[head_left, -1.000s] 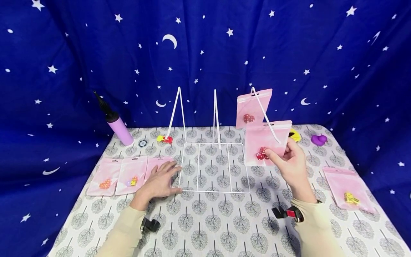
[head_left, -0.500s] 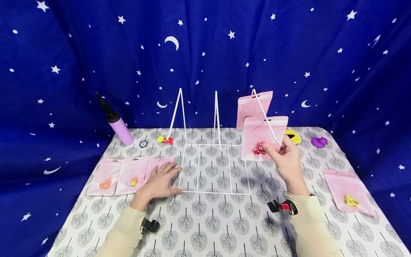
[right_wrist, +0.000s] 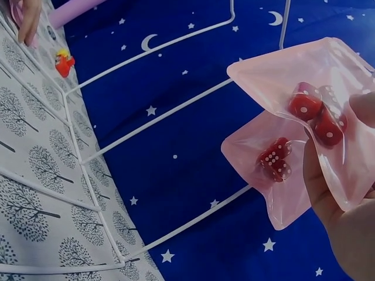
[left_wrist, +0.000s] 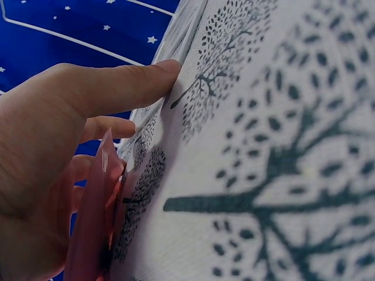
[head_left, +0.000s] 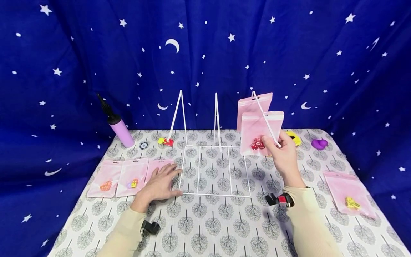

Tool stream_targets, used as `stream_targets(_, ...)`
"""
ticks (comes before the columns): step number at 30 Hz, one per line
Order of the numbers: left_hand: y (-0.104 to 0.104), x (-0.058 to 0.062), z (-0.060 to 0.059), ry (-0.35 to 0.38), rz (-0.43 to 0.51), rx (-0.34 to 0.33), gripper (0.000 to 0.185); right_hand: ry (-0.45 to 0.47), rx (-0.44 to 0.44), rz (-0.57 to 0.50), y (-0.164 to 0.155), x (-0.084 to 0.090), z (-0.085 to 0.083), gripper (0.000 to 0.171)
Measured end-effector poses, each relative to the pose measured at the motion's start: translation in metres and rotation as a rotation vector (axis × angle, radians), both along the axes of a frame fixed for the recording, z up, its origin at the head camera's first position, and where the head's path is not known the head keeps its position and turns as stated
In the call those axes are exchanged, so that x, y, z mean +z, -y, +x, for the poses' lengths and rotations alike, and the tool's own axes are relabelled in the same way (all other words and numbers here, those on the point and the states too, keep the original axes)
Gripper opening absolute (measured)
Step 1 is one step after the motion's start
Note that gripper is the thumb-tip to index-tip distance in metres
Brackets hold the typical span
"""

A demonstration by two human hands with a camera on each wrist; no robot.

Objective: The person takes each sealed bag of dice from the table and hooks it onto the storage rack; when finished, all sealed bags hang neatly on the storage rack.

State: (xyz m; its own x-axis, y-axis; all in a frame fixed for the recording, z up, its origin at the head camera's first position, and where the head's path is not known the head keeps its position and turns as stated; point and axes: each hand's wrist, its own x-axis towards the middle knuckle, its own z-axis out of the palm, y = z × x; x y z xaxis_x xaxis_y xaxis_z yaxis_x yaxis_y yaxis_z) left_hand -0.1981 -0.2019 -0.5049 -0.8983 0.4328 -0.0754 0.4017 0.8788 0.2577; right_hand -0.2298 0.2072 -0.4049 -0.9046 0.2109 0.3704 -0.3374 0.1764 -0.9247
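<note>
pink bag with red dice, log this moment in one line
right hand holds pink bag at wire rack | left hand flat on table

I see both arms in long cream sleeves [head_left: 308, 228]; a small black camera unit [head_left: 150, 227] sits under the left wrist; the right wrist carries a black unit with a red part [head_left: 280, 199]; both hands are bare.

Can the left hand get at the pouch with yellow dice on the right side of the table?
Probably not easily. The left hand rests on the far side of the table from that pouch, with the wire rack and right arm between.
</note>
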Motion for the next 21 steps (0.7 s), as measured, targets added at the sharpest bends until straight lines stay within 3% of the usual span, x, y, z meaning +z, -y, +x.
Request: stream_targets(21, 0.001, -0.002, -0.002, -0.007, -0.001, -0.007, 0.09, -0.015, -0.023, 0.02, 0.005, -0.001, -0.029, 0.013)
